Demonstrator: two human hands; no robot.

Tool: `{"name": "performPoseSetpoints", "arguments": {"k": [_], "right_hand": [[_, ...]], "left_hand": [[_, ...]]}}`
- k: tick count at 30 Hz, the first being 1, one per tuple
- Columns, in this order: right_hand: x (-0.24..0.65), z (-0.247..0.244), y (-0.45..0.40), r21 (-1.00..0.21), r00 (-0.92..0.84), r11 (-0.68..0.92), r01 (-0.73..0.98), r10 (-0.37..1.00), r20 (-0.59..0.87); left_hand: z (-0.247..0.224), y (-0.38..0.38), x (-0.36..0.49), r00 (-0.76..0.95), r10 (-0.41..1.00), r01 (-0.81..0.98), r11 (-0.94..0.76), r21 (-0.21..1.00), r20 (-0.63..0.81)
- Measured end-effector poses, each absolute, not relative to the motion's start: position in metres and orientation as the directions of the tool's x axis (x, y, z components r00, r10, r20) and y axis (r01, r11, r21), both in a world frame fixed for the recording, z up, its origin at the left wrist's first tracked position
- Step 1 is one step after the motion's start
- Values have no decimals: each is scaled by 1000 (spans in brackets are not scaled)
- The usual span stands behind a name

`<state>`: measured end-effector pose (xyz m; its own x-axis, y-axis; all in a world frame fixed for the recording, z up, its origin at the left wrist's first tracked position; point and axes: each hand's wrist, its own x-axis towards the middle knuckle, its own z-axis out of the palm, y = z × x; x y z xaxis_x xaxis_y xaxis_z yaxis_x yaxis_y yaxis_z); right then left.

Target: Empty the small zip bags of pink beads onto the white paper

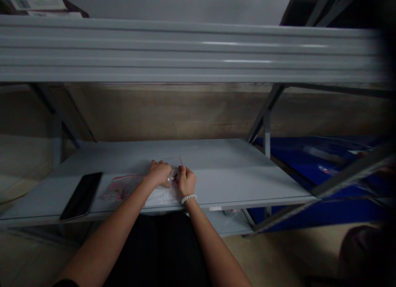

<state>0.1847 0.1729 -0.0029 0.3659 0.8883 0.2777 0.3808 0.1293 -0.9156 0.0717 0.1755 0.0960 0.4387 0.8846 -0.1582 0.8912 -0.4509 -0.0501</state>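
My left hand (159, 173) is closed at the edge of a small clear plastic piece (170, 179), over a white sheet or bag (159, 197) on the grey shelf. Close beside it on the right, my right hand (186, 180), with a beaded bracelet at the wrist, pinches a thin reddish stick or strand (181, 160) that points up and away. The clear plastic lies between the two hands; its contents are too small to tell. Left of the white sheet, partly behind my left forearm, lies a clear bag (119, 188) with pink and red pieces.
A dark tablet or phone (82, 196) lies at the shelf's front left. The grey shelf (229, 175) has slanted metal braces at both sides. An upper shelf (185, 51) crosses above, with a box (38, 3) on it. A blue surface (309, 163) stands at the right.
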Motion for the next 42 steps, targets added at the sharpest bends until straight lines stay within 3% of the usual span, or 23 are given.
{"name": "performPoseSetpoints", "arguments": {"k": [7, 11, 22, 42], "right_hand": [[192, -14, 183, -974, 431, 135, 180, 879, 201], [193, -17, 186, -981, 443, 148, 123, 876, 187], [190, -6, 178, -949, 408, 99, 298, 886, 220], [187, -5, 177, -928, 390, 111, 355, 885, 255]], "left_hand": [[78, 180, 43, 447, 891, 893, -438, 104, -81], [74, 179, 32, 466, 884, 879, -458, 131, -39], [84, 183, 82, 507, 859, 851, -511, -119, -71], [86, 185, 88, 559, 824, 812, -566, -141, -89]]}}
